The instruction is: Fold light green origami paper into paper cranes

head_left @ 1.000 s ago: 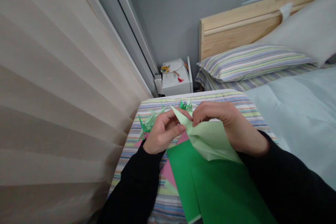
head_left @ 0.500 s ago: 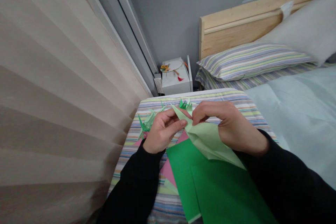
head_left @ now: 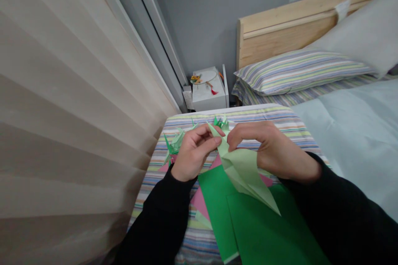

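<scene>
- The left hand (head_left: pixel 194 153), curled nearly shut, pinches the upper point of a creased pale green paper sheet (head_left: pixel 244 174).
- The right hand (head_left: pixel 273 145), also nearly shut, grips its edge, keeping the sheet lifted above flat bright green paper sheets (head_left: pixel 258 227) and pink paper (head_left: pixel 199 203).
- Folded green paper figures (head_left: pixel 175 143) lie aside on a striped mattress cover (head_left: pixel 258 112).

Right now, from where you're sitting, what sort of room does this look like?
It looks like a bedroom, most likely at home: there's a wooden headboard, a striped pillow on the bed, and a long pale curtain hanging alongside.
</scene>
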Demonstrator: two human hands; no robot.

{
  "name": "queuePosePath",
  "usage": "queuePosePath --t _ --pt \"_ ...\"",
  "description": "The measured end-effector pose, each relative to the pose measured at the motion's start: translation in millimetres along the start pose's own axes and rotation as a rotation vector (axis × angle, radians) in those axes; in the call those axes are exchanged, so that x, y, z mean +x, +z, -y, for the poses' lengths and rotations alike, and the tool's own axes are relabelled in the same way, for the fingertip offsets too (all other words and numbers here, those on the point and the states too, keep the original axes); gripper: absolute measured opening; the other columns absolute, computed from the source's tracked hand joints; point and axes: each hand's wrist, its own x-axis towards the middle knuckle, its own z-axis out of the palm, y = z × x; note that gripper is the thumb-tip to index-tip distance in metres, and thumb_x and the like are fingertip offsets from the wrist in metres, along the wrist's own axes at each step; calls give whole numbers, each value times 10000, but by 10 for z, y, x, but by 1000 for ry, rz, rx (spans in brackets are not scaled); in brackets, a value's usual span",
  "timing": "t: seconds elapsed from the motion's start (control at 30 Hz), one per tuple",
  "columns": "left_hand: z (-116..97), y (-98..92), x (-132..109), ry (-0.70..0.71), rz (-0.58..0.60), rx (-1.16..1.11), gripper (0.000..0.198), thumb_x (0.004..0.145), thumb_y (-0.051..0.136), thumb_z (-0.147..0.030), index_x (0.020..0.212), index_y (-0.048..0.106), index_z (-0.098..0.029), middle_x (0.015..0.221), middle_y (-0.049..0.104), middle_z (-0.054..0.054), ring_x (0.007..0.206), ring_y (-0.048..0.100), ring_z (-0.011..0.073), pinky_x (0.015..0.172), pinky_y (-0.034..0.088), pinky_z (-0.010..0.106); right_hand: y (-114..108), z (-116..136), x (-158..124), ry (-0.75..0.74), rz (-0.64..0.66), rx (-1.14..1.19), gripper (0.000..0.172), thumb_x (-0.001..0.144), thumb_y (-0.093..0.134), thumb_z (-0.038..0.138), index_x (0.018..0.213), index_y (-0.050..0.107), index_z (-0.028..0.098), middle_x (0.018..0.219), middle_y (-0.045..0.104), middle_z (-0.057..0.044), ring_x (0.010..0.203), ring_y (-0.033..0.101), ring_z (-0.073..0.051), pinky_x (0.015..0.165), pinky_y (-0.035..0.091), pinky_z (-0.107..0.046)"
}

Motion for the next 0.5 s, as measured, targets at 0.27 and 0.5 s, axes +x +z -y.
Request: queuePosePath --t 0.27,0.5 --pt "-93 34 5 -37 -13 -112 186 799 818 -303 787 735 -138 716 640 6 638 605 100 591 486 202 -29 14 3 7 19 5 148 816 674 37 778 659 179 827 753 -15 778 700 -146 754 513 -251" --pt "-96 41 26 -44 -107 -106 242 713 891 -290 742 697 -147 686 632 -12 615 595 93 589 511 204 -49 60 6 25 26 -31 141 759 763 128 777 645 201 861 769 -31 819 726 -194 773 526 -295"
